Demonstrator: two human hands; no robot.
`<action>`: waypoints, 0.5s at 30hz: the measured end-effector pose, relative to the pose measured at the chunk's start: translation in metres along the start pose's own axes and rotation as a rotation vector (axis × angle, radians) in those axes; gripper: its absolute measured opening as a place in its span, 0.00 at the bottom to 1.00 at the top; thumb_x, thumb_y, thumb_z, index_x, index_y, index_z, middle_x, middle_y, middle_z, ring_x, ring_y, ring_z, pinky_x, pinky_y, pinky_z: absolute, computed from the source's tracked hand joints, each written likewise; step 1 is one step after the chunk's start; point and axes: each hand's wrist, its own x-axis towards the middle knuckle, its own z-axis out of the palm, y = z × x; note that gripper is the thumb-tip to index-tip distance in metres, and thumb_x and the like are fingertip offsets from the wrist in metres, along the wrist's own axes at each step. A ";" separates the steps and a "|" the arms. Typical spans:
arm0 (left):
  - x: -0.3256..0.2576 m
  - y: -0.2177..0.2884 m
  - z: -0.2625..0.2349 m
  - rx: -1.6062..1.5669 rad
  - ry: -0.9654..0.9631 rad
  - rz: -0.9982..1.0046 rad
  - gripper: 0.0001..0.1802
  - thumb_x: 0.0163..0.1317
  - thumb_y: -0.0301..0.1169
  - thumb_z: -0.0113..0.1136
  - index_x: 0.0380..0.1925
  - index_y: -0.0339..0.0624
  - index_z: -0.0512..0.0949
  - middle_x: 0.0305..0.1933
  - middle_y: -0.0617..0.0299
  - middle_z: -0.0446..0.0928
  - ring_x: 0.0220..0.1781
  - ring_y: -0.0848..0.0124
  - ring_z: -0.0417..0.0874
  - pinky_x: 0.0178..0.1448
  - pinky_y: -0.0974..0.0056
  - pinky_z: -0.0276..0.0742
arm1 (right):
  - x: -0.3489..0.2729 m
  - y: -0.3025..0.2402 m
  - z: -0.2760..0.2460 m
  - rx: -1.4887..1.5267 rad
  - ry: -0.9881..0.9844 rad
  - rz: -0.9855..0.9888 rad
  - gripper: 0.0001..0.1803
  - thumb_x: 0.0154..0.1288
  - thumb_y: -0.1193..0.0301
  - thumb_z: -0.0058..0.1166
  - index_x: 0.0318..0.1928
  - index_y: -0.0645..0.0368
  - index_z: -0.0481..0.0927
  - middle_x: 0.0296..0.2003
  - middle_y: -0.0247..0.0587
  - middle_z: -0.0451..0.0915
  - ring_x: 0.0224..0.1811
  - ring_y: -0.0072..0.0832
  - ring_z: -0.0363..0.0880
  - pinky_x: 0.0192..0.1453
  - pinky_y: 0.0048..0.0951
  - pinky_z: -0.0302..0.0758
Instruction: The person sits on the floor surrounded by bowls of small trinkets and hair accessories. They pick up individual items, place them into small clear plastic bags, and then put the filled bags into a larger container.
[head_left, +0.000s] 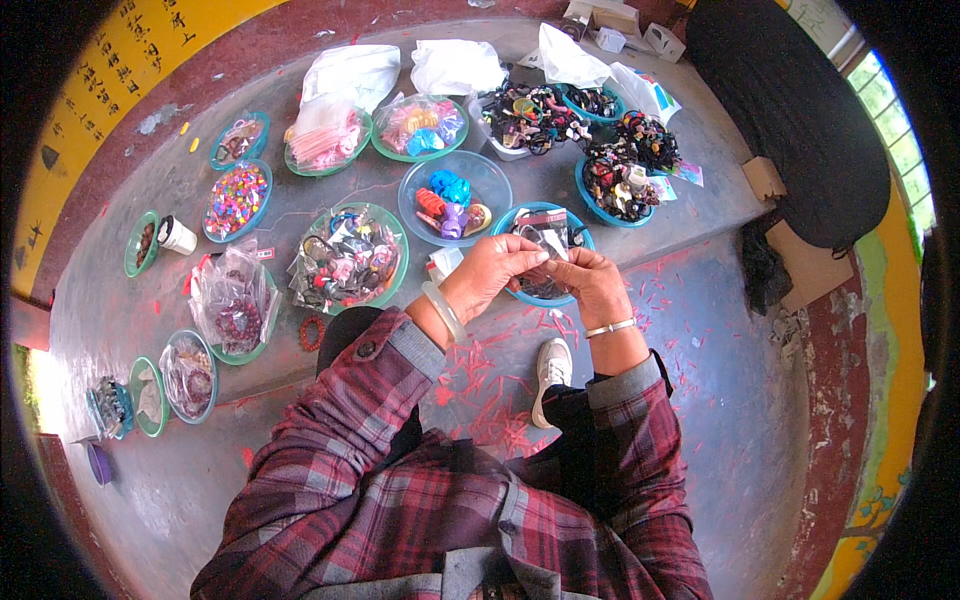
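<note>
My left hand [487,275], with a pale bangle at the wrist, and my right hand [598,291], with a silver bracelet, meet in front of me. Thumbs and fingers of both pinch a small clear plastic bag [543,222] with a dark printed top. What lies inside it is hard to make out. Directly beneath is a blue basin [591,236] of black items in clear wrapping, partly hidden by my hands. A white packet [444,263] lies beside my left wrist. Beyond my hands, a clear blue basin [408,190] holds blue, red and purple pieces.
A green basin [404,262] of bagged trinkets stands to the left, near a basin of colourful beads [237,200]. Black hair ties [527,115] fill a tray at the back. Red scraps [487,400] litter the floor around my shoe [553,372]. A black-covered object [800,120] stands right.
</note>
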 end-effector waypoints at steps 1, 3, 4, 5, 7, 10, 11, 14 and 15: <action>0.001 -0.001 -0.001 -0.006 0.004 0.001 0.11 0.58 0.36 0.56 0.35 0.40 0.76 0.31 0.67 0.79 0.30 0.82 0.75 0.29 0.78 0.64 | 0.000 0.000 0.000 -0.003 -0.003 0.005 0.04 0.51 0.76 0.59 0.27 0.59 0.77 0.24 0.31 0.77 0.24 0.18 0.74 0.29 0.18 0.68; 0.002 -0.003 -0.002 -0.018 0.012 0.004 0.10 0.57 0.35 0.56 0.34 0.39 0.77 0.30 0.66 0.79 0.29 0.82 0.75 0.28 0.78 0.64 | 0.001 0.000 0.000 -0.007 -0.008 0.011 0.04 0.51 0.76 0.59 0.26 0.58 0.76 0.23 0.29 0.76 0.23 0.17 0.72 0.28 0.17 0.66; 0.002 -0.003 -0.003 -0.032 0.041 0.010 0.10 0.57 0.34 0.56 0.34 0.39 0.77 0.30 0.66 0.79 0.29 0.82 0.75 0.27 0.79 0.63 | 0.001 0.000 0.001 -0.009 -0.010 0.015 0.04 0.52 0.75 0.59 0.26 0.58 0.76 0.22 0.29 0.76 0.23 0.16 0.71 0.27 0.17 0.65; 0.001 -0.002 -0.002 -0.045 0.069 0.015 0.09 0.57 0.33 0.57 0.34 0.39 0.77 0.30 0.65 0.79 0.28 0.82 0.75 0.27 0.79 0.63 | 0.001 0.000 0.000 -0.018 -0.014 0.016 0.04 0.52 0.75 0.59 0.25 0.58 0.76 0.22 0.28 0.75 0.22 0.15 0.70 0.27 0.17 0.64; 0.001 0.000 -0.001 -0.063 0.098 0.016 0.09 0.56 0.32 0.58 0.33 0.38 0.77 0.30 0.65 0.79 0.27 0.82 0.75 0.25 0.80 0.63 | 0.001 0.001 -0.002 -0.035 -0.021 0.020 0.05 0.52 0.75 0.59 0.25 0.58 0.76 0.20 0.26 0.73 0.21 0.14 0.67 0.25 0.16 0.61; 0.000 0.001 -0.002 -0.066 0.100 0.017 0.07 0.55 0.30 0.58 0.32 0.38 0.77 0.29 0.64 0.78 0.26 0.82 0.74 0.25 0.80 0.63 | 0.002 0.003 -0.001 -0.019 -0.025 0.006 0.05 0.52 0.74 0.59 0.23 0.58 0.75 0.19 0.24 0.72 0.20 0.13 0.64 0.25 0.16 0.58; 0.001 0.000 -0.002 -0.061 0.098 0.025 0.07 0.55 0.30 0.58 0.31 0.39 0.77 0.29 0.64 0.78 0.26 0.82 0.74 0.25 0.80 0.63 | 0.001 0.003 0.000 -0.018 -0.029 0.002 0.05 0.52 0.75 0.58 0.23 0.58 0.75 0.19 0.24 0.72 0.20 0.13 0.65 0.25 0.16 0.59; -0.001 0.000 -0.001 -0.069 0.099 0.036 0.07 0.54 0.30 0.58 0.31 0.39 0.76 0.29 0.65 0.78 0.27 0.82 0.75 0.25 0.79 0.63 | 0.001 0.002 0.001 -0.021 -0.040 -0.012 0.05 0.52 0.75 0.58 0.23 0.58 0.75 0.20 0.25 0.72 0.20 0.13 0.65 0.25 0.16 0.59; -0.001 0.001 0.001 -0.076 0.100 0.038 0.07 0.54 0.31 0.59 0.31 0.39 0.76 0.29 0.65 0.78 0.27 0.82 0.75 0.25 0.79 0.63 | 0.001 0.002 0.001 -0.026 -0.044 -0.016 0.05 0.52 0.75 0.58 0.23 0.58 0.75 0.20 0.25 0.72 0.20 0.13 0.65 0.25 0.16 0.59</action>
